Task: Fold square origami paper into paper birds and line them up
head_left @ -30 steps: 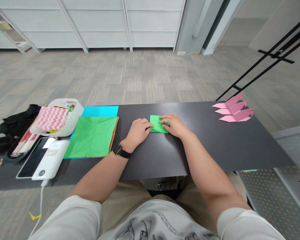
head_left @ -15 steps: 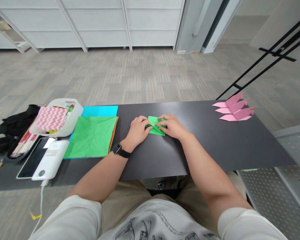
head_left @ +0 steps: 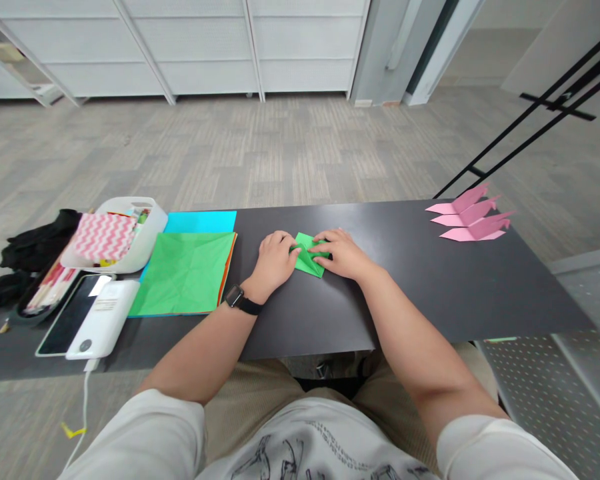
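Observation:
A small piece of folded green origami paper (head_left: 310,264) lies on the dark table between my two hands. My left hand (head_left: 276,260), with a black watch on its wrist, grips the paper's left corner between thumb and fingers. On the opposite side, my right hand (head_left: 344,253) pinches the right part, its fingertips covering some of the upper folds. Creases run across the middle of the paper. What lies under the fingers is hidden.
Left of my hands sits a stack of large green sheets (head_left: 190,273) over blue ones. Beyond are a white basket (head_left: 153,233), a white power bank (head_left: 103,320) with a cable, and a phone (head_left: 63,333). Three pink paper cranes (head_left: 473,217) stand at the table's right end.
The small green paper has turned slightly clockwise, its lower edge now slanting. Both hands stay on it, with the fingers shifted a little.

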A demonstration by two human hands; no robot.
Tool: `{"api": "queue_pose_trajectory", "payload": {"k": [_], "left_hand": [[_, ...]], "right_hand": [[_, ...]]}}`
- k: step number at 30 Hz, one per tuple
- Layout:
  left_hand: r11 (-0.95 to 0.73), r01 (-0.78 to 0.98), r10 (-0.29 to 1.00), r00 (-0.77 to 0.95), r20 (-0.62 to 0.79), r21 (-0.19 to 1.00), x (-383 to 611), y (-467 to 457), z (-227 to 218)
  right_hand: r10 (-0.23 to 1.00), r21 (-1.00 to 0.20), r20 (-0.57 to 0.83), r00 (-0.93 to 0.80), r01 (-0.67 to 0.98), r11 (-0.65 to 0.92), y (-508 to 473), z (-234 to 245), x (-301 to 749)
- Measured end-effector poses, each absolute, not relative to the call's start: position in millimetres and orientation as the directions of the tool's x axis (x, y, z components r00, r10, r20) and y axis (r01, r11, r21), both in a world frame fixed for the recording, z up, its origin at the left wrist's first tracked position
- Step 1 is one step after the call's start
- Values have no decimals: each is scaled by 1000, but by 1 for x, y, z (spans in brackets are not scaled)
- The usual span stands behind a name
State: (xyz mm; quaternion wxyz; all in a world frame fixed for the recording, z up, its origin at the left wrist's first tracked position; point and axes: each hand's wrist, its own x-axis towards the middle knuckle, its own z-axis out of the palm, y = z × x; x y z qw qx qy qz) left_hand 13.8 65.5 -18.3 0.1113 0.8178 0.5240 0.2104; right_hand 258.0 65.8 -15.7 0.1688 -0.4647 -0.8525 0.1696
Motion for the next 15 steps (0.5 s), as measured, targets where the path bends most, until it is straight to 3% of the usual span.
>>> {"api": "queue_pose_trajectory", "payload": {"k": [15], "left_hand": [[-424, 822, 904, 358, 234, 381, 13, 67, -23]], "right_hand": [[857, -466, 140, -496, 731, 499, 61, -14, 251]]}}
